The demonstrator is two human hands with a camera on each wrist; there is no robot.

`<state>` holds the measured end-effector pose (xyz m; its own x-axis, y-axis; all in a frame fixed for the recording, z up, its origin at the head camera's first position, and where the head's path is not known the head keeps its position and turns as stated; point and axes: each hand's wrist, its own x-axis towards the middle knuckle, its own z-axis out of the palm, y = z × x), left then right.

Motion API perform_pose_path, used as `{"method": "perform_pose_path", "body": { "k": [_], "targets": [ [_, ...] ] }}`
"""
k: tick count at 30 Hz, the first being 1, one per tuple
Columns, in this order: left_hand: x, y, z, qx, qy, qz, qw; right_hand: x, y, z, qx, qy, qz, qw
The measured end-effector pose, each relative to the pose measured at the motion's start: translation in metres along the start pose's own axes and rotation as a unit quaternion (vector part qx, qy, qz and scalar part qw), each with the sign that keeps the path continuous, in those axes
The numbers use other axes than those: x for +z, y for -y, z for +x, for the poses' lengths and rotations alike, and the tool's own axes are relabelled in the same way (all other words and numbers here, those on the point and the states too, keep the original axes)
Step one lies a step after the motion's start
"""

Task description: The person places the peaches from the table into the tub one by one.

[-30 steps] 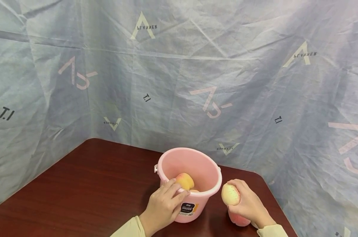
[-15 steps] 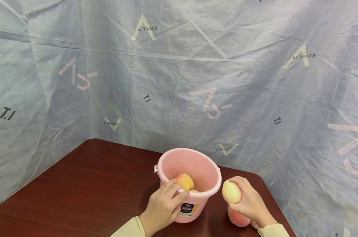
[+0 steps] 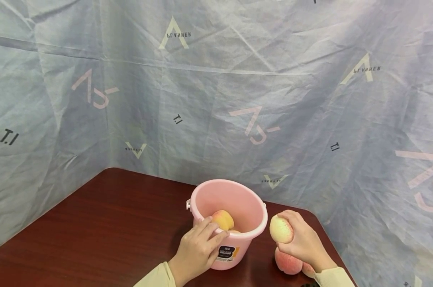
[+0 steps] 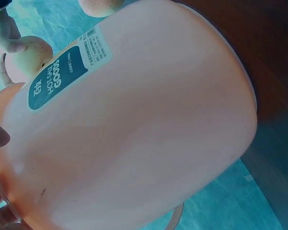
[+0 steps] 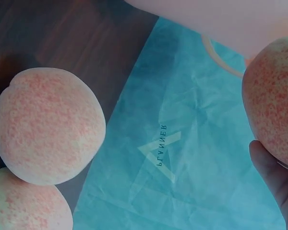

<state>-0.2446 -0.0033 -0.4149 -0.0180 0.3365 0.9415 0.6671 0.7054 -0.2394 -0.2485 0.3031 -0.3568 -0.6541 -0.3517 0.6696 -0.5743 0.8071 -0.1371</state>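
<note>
A pink bucket with a dark label stands on the table, tilted toward me. My left hand grips its near rim, fingers over the edge and thumb outside. Inside the bucket lies a yellow peach; part of another shows below it. To the bucket's right, my right hand holds a pale yellow peach with red speckles, raised off the table. Beneath that hand sit a pink-red peach and, touching or very close to it, another peach, partly hidden by the wrist in the head view.
The dark red-brown wooden table extends to the left of the bucket. A grey-blue printed cloth hangs behind it and on both sides. Past the right hand runs the table's right edge. A white bucket handle joint sticks out at the left rim.
My right hand has risen a little with its peach, uncovering more of the peaches below. The left hand and the bucket stay where they were.
</note>
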Motion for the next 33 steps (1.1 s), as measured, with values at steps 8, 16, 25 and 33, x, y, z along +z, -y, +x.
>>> {"method": "perform_pose_path", "body": {
  "k": [8, 16, 25, 33],
  "targets": [
    [-0.0008, 0.0007, -0.0003, -0.002, -0.001, 0.003, 1.0000, -0.0044, 0.0010, 0.0054, 0.006, 0.004, -0.011, 1.000],
    [-0.0006, 0.0009, -0.0004, -0.001, 0.004, 0.001, 1.0000, -0.0049, 0.0013, 0.0081, -0.009, -0.009, -0.006, 1.000],
    [0.0006, -0.0008, 0.0000, 0.001, 0.008, 0.003, 1.0000, -0.0021, 0.0019, 0.0050, 0.002, -0.019, 0.005, 1.000],
    [0.0008, -0.0015, 0.0007, 0.002, 0.008, 0.005, 0.9999, -0.0024, 0.0020, 0.0073, -0.012, -0.037, 0.000, 0.999]
  ]
}}
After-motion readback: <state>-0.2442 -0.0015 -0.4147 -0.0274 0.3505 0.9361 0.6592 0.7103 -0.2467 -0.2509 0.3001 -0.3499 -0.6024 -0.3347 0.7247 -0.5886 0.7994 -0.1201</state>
